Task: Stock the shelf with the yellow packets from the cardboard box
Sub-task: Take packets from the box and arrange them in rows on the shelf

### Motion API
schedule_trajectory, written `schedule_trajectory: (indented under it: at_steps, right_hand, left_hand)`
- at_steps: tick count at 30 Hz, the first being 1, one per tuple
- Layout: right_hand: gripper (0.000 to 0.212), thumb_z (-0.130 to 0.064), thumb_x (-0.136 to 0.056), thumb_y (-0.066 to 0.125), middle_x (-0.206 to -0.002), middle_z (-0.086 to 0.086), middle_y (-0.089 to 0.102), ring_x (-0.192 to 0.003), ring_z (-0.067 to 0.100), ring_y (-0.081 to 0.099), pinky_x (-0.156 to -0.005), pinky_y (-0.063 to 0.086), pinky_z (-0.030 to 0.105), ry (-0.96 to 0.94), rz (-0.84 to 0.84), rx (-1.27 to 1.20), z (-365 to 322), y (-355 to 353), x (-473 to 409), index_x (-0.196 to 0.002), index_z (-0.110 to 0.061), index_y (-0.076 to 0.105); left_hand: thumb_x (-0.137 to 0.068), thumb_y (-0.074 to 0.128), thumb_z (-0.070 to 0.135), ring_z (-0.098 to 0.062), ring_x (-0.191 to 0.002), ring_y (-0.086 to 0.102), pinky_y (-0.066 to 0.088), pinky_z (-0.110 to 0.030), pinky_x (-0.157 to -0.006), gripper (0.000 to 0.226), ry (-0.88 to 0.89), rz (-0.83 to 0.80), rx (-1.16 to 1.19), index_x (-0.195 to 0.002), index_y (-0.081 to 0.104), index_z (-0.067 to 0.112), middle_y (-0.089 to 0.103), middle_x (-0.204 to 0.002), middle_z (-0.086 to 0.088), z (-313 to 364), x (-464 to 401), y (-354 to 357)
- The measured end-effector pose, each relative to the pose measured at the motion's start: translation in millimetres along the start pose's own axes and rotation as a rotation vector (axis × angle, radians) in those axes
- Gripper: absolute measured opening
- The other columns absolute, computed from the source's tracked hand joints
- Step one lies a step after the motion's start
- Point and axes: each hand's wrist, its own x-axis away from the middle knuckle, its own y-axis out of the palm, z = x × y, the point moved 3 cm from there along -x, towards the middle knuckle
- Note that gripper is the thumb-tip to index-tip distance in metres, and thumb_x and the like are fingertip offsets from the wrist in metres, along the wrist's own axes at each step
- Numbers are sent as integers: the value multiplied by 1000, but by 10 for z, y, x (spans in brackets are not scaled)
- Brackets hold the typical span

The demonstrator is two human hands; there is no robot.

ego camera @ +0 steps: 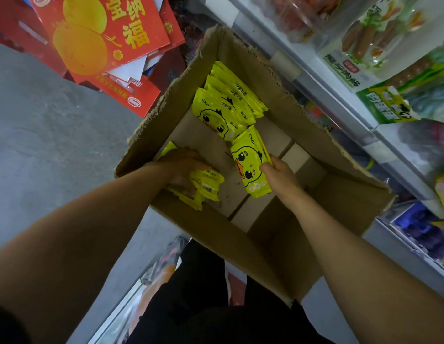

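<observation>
An open cardboard box point(345, 194) stands on the floor below me. Inside, at its far end, a row of yellow packets point(226, 103) with a duck face leans together. My right hand point(280, 173) grips one yellow packet point(249, 165) by its right edge, face up, in the middle of the box. My left hand point(183, 162) lies flat on a small stack of yellow packets point(203, 188) against the box's left wall, fingers curled over them. The shelf point(340, 100) runs along the right side.
Red gift cartons point(99, 45) lean at the upper left on the grey floor point(42, 135). The shelf on the right holds sausage packs point(364, 43) and green packets point(389, 103). A lower shelf with blue items point(419, 227) is at the right. My dark trousers show at the bottom.
</observation>
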Motion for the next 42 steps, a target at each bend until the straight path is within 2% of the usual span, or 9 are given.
schedule_trajectory:
  at_steps: [8,16,19,27,30,32,35,39,42]
  right_hand:
    - [28,-34,-78,45,-107,-3,70,-101,19,64,-88,51,33,1,3,-69,-112,-24,110,-96,-37,66]
    - [25,-16,-96,46,-101,-8,68,-95,11,64,-73,48,23,-44,38,-144,-205,-176,240,-99,-34,64]
    - [24,-16,-96,47,-95,-13,67,-88,7,64,-68,47,21,-46,48,-141,-203,-208,307,-92,-33,64]
    - [20,-21,-92,51,-97,-7,71,-95,18,67,-91,54,38,-64,86,-160,-98,-297,593,-88,-31,68]
    - [22,-14,-95,49,-95,-6,71,-93,18,67,-88,53,37,-98,68,-190,-109,-367,799,-91,-27,66]
    - [22,-12,-95,48,-92,-7,70,-89,16,66,-81,53,31,-117,71,-216,-105,-434,945,-91,-25,65]
    - [23,-8,-94,49,-82,-13,69,-75,4,63,-64,50,17,-174,126,-267,-56,-580,1171,-85,-22,65]
    - [21,-6,-94,50,-73,-10,66,-62,1,60,-55,44,12,-258,173,-342,155,-881,1588,-80,-16,62]
    - [12,-11,-93,56,-81,-1,67,-76,15,61,-65,47,21,-316,241,-418,482,-1177,1955,-93,-13,68]
  left_hand:
    - [-62,87,42,-21,-133,39,35,-31,-107,80,-77,9,290,-134,52,42,45,-144,4,48,16,-216]
    - [-82,75,28,-14,-86,57,41,-28,-74,13,-63,-14,489,-90,68,20,62,-85,7,25,154,-316]
    - [-86,72,25,-11,-76,54,40,-25,-67,9,-61,35,480,-85,66,19,60,-80,5,46,180,-311]
    - [-97,56,26,-12,-68,44,34,-24,-58,13,-81,225,639,-85,56,21,50,-71,4,265,465,-421]
    - [-101,48,29,-16,-94,53,41,-27,-80,21,-130,259,704,-109,58,14,59,-101,-4,446,685,-465]
    - [-102,44,34,-20,-119,48,35,-31,-100,36,-156,276,777,-127,55,11,55,-127,-8,606,837,-471]
    - [-98,44,49,-22,-135,39,27,-35,-112,58,-154,374,855,-140,45,10,45,-146,-8,928,1053,-449]
    - [-80,52,72,-23,-133,44,30,-41,-113,79,-85,322,898,-138,48,19,50,-142,-5,1620,1344,-356]
    - [-74,76,54,-18,-117,58,41,-41,-107,58,2,276,912,-120,61,22,67,-119,1,2245,1467,-224]
